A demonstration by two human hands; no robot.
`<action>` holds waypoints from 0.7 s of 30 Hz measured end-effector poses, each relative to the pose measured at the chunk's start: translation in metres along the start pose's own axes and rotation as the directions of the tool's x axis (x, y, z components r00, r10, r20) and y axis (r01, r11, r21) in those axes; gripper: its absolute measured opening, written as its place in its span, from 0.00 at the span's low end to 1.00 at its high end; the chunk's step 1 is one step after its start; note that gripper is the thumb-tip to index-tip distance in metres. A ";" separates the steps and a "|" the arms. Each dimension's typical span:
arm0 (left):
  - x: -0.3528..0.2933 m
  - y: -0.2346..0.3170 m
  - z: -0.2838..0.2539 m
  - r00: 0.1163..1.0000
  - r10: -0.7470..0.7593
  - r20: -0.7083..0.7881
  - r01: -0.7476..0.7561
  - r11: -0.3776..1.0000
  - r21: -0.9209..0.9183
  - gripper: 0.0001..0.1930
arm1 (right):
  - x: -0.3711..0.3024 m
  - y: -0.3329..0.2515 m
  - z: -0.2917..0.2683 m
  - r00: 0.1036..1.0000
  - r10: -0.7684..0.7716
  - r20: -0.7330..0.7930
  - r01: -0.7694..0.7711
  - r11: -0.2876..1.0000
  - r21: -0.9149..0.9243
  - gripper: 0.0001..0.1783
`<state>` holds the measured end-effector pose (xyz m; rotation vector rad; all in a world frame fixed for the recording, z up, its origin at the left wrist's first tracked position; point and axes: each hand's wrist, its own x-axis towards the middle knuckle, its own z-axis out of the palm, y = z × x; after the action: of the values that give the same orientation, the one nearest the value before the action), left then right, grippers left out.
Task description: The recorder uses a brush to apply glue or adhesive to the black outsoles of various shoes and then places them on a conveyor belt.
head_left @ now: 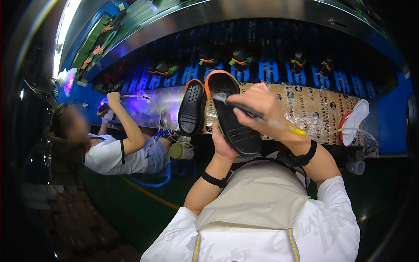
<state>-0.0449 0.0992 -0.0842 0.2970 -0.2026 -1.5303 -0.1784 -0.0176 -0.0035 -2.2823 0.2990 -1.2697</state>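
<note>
My left hand grips a black shoe sole with an orange rim at its toe, tilted up in front of me. The sole's inside faces me, showing small round pits at the front and grooves at the heel. My right hand is closed around a dark-handled brush with a clear tube and a yellow fitting at its rear. Its pale bristle tip is at the inside of the sole, near the forefoot. A second black sole lies to the left, on the bench edge.
Cardboard with printed patterns covers the bench. At right sits a white-and-red shoe part with a thin tube beside it. Dark shoes with orange trim ride on a blue slatted conveyor behind. A co-worker sits at left, one arm raised.
</note>
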 end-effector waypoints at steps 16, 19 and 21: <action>0.003 0.024 -0.019 0.983 0.130 -0.130 -0.121 0.990 0.076 0.34 | -0.002 -0.023 -0.015 0.989 0.005 0.150 -0.012 0.999 0.045 0.18; 0.008 0.025 0.002 0.977 0.191 -0.091 -0.177 0.974 0.140 0.38 | -0.002 -0.024 -0.021 0.930 -0.161 0.330 0.155 0.987 0.046 0.18; 0.013 0.030 0.008 0.982 0.153 0.114 -0.173 0.964 0.202 0.39 | -0.001 -0.029 -0.022 0.894 -0.190 0.405 0.130 0.977 0.172 0.18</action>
<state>-0.0189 0.0867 -0.0680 0.3650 -0.4589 -1.3621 -0.1993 0.0007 0.0209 -2.4184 -0.1324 -0.8055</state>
